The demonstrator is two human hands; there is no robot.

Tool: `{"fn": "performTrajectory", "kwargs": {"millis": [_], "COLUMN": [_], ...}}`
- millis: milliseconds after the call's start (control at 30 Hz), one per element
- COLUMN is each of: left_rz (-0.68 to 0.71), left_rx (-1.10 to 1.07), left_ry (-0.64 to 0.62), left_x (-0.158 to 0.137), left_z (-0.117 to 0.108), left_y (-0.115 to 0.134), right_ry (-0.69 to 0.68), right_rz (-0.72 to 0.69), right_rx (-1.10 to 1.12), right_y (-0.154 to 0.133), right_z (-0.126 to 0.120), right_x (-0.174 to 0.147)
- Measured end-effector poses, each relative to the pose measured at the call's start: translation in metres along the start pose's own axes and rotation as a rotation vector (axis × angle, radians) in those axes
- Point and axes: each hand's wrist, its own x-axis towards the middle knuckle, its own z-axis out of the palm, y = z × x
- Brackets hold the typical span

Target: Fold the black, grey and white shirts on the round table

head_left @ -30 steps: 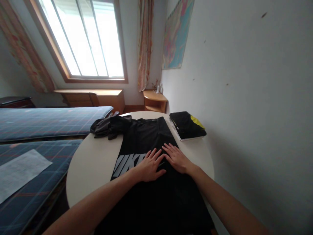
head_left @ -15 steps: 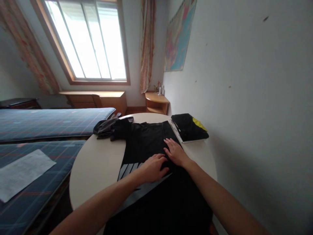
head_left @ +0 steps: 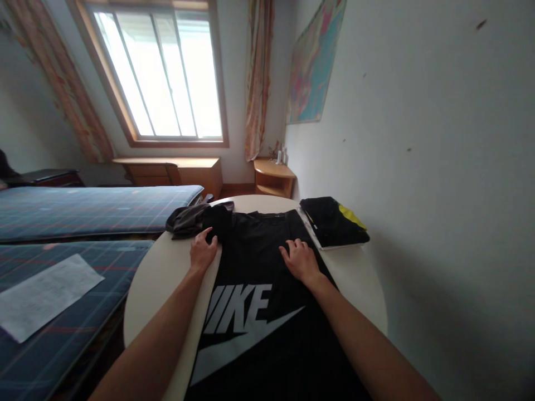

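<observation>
On the round white surface [head_left: 154, 278], a black shirt [head_left: 278, 278] lies spread flat, its large grey lettering and sweeping mark facing up and its lower part reaching toward the person; the right hand [head_left: 301, 259] rests on the shirt's upper right part, its fingers slightly bent, a little apart and gripping nothing; the left hand [head_left: 203, 250] is at the shirt's left edge, by the black sleeve [head_left: 218, 220], thumb and forefinger apart at their tips, though I cannot tell whether its other fingers hold any cloth; beyond that hand lies a crumpled dark grey garment [head_left: 186, 221], up against the sleeve; at the far right sits a folded black garment with a yellow patch [head_left: 330, 221], just beside the shirt.
</observation>
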Motion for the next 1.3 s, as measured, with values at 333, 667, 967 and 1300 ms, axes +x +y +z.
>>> {"fn": "performTrajectory", "kwargs": {"millis": [333,667,967,1300], "left_rz": [0.223,0.747,0.719,0.745], "left_rx": [-0.068,0.113,-0.050,-0.094], "left_ry": [0.120,-0.301,-0.451,-0.523], "left_x": [0.002,-0.025,-0.027,-0.031], "left_z": [0.004,0.019,0.019,0.017], "left_y": [0.013,0.042,0.032,0.040], "right_ry": [0.091,0.052,0.053,-0.031], "right_rz": [-0.083,-0.100,-0.103,-0.152], "right_rx": [0.139,0.146,0.108,0.202], "right_y": [0.007,0.014,0.012,-0.039], "right_z": [0.016,0.030,0.026,0.012], "right_x": [-0.004,0.000,0.000,0.040]}}
